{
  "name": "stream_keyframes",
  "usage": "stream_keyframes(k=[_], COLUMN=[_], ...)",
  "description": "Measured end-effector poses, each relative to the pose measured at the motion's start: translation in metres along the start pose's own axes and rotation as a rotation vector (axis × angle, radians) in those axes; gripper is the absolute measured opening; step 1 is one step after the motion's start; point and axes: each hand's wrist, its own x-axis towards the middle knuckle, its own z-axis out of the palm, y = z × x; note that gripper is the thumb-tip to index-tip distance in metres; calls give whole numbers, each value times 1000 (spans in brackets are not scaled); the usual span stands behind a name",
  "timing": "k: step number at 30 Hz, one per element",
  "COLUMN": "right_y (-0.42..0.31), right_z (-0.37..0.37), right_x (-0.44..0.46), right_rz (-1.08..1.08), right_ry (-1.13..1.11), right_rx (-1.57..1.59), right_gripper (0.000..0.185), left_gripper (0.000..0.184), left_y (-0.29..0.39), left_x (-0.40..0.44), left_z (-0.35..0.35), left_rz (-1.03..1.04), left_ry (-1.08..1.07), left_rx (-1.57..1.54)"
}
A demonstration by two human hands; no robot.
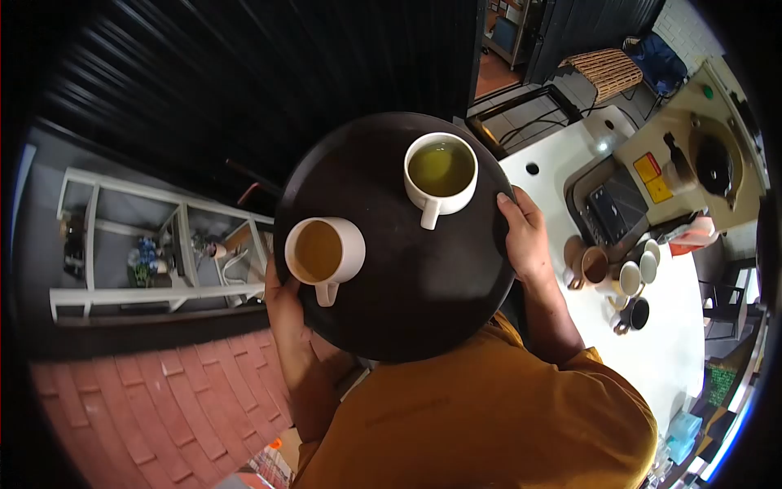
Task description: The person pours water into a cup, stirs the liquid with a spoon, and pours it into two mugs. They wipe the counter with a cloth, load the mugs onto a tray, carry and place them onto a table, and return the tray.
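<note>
A round dark tray [399,301] is held level between my two hands. My left hand [285,306] grips its left edge, with most fingers hidden beneath. At the right edge my right hand [525,232] holds on, its thumb by the rim and the other fingers partly under. Two white cups stand upright on the tray. The cup with greenish liquid [440,204] is at the upper right, nearer my right hand. Nearer my left hand is the cup with amber-brown liquid [350,251]. Both handles point toward my body.
On the right, a white table [672,318] bears several cups [627,279], a black device [609,213] and a beige machine [692,155]. A white shelf [134,293] with plants lies left. Dark corrugated wall [244,73] ahead; a woven stool [603,72] stands at the back right.
</note>
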Motion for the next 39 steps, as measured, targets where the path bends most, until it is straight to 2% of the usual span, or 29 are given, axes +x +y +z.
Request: stream_keyframes(k=[3,9,11,13,14,15,16,17,18,21,23,26,29,33,34,35,37,38,39], right_y=[-5,-18,-14,-5,-13,-11,-6,-3,-3,-11,-10,-17,-47,-44,-49,-58,-65,-65,-67], right_z=[-1,3,1,2,15,20,24,29,32,45,55,65,72,57,54,49,29,21,13], right_x=[47,119,140,161,169,182,192,201,209,230,248,269,293,326,335,341,355,361,364], right_rz=[-17,-12,3,21,43,30,53,77,73,112,99,45,115,104,95,112,2,-13,-12], right_ry=[28,241,274,401,581,612,726,845,844,1011,1120,1138,1299,1495,1550,1571,1469,1517,1534], right_rx=[-10,-45,-55,-117,-252,-253,-183,-106,26,-8,52,185,225,285,261,275,226,141,155], right_gripper=[29,26,28,37,36,36,42,49,58,58,58,58,62,64,56,56,45,36,36], left_gripper=[43,50,50,51,50,50,50,50,50,48,46,42,40,40,40,39,39,39,40], left_y=[12,16,4,-2,-3,-3,-9,5,3,16,28,30,40,32,27,29,33,30,28], left_x=[48,155,200,243,262,284,310,321,346,400,437,480,507,529,533,535,533,532,532], left_z=[33,95,111,134,148,161,169,188,201,242,271,315,369,444,462,485,530,549,567], left_rz=[-46,-122,-62,-33,-23,-6,23,-44,-41,-83,-105,-82,-116,-120,-105,-114,-101,-98,-133], left_ry=[-85,-121,-330,-386,-397,-412,-459,-447,-509,-633,-823,-921,-1083,-1161,-1180,-1205,-1268,-1282,-1325], left_rx=[-22,29,64,70,84,95,94,85,61,14,23,54,78,132,144,178,216,220,219])
